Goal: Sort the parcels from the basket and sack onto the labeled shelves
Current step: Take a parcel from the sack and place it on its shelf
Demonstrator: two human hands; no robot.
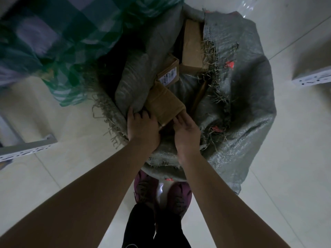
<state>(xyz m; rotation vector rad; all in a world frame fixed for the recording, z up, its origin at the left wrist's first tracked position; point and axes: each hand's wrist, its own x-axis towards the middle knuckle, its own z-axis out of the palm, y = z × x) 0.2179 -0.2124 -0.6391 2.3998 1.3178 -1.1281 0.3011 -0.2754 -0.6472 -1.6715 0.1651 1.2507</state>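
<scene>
Both bare arms reach straight down and forward. The left hand curls its fingers; the right hand cups, palm turned inward.
</scene>
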